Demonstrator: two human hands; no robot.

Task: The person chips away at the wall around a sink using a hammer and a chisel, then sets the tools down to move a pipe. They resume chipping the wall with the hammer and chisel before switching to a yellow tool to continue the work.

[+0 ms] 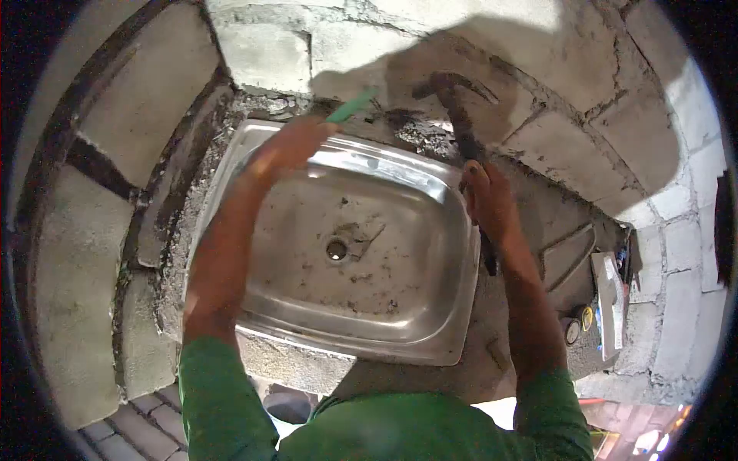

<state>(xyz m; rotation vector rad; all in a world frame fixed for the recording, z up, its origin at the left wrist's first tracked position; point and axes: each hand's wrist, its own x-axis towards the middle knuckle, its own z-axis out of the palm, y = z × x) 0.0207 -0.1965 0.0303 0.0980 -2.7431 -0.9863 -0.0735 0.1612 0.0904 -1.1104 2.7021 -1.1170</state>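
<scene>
A steel sink [438, 307] with bits of debris round its drain hole lies in front of me. My left hand [296, 144], slightly blurred, is over the sink's back left rim, closed on a green-handled tool [351, 107] that points toward the wall; its far end is hard to make out. My right hand [489, 201] is at the sink's right rim, wrapped round the handle of a hammer [455, 111]. The hammer's head is up near the back wall, to the right of the green tool.
A block wall [569, 154] curves behind the sink, with broken mortar [427, 140] along its foot. Rough blocks [146, 100] stand at the left. On the right lie a hacksaw-like frame [573, 257], round tape-like items [573, 330] and a white board [610, 303].
</scene>
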